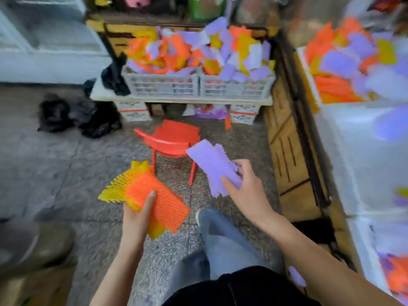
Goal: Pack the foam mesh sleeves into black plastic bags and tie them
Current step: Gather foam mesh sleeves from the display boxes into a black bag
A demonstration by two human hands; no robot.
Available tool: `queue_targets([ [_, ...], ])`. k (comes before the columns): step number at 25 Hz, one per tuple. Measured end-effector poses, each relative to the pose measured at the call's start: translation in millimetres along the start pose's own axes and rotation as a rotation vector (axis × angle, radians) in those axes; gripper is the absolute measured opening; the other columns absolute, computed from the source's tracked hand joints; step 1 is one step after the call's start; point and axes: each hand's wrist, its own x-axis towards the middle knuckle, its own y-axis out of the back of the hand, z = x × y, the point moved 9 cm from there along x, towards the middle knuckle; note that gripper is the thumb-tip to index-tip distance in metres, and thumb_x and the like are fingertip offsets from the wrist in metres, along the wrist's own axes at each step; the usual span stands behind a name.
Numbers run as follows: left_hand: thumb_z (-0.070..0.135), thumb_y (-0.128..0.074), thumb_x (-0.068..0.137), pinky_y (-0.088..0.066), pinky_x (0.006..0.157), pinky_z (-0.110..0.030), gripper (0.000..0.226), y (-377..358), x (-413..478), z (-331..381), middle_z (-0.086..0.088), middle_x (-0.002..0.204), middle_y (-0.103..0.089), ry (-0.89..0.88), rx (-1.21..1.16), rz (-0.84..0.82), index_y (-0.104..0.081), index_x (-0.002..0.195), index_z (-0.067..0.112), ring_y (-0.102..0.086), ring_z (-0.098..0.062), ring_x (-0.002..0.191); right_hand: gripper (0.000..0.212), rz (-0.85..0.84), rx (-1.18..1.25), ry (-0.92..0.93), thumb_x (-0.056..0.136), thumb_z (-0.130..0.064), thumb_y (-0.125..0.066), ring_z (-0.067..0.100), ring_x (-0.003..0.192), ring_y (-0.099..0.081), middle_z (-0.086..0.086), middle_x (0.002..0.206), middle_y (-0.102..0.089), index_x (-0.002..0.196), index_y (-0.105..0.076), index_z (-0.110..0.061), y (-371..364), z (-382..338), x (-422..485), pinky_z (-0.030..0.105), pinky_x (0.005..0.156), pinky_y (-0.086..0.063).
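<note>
Orange and yellow foam mesh sleeves [154, 202], stacked: gripped in left hand [138, 215]. Purple foam mesh sleeves [215, 167]: gripped in right hand [245, 188]. Red plastic chair [171, 141]: just beyond both hands. Black plastic bags [77, 118]: floor, far left.

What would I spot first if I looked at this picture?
The bright foam sleeves jump out: the left hand grips an orange and yellow stack, and the right hand holds purple sleeves. Straight ahead, two grey crates overflow with more sleeves, a small red chair stands before them, and black bags lie on the floor to the left.
</note>
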Motion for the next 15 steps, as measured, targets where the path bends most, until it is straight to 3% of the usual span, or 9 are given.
queue_targets([
  [3,0.025,-0.067,0.085,-0.045,0.099,-0.045,0.039,47,30,6,-0.005,0.110,-0.065,0.011,-0.022,0.135,-0.055,0.120,0.012,-0.060,-0.019,0.099,0.035,-0.112,-0.043,0.085,0.084,-0.012,-0.064,0.017,0.080,-0.049,0.002,0.095,-0.057,0.114,-0.046,-0.008,-43,-26,51,0.024,0.066,-0.032],
  [7,0.018,-0.060,0.090,-0.045,0.097,-0.043,0.020,85,68,23,0.000,0.100,-0.063,0.003,-0.066,0.305,-0.055,0.109,0.019,-0.057,-0.018,0.094,0.034,-0.258,-0.061,0.176,0.085,-0.010,-0.063,0.018,0.080,-0.049,0.004,0.097,-0.056,0.114,-0.046,-0.006,-97,-63,121,0.025,0.065,-0.032],
  [10,0.028,-0.069,0.083,-0.047,0.094,-0.040,0.034,100,88,29,0.001,0.103,-0.065,0.020,-0.119,0.377,-0.055,0.112,0.019,-0.060,-0.015,0.092,0.033,-0.325,-0.082,0.238,0.085,-0.009,-0.063,0.020,0.085,-0.051,0.005,0.098,-0.054,0.113,-0.046,-0.005,-134,-91,161,0.025,0.067,-0.031],
  [15,0.031,-0.074,0.077,-0.050,0.085,-0.037,0.024,139,126,33,0.005,0.095,-0.067,0.050,-0.186,0.459,-0.060,0.096,0.026,-0.063,-0.012,0.085,0.032,-0.471,-0.129,0.293,0.086,-0.010,-0.063,0.022,0.092,-0.054,0.003,0.101,-0.054,0.112,-0.044,-0.010,-220,-133,209,0.029,0.074,-0.036],
])
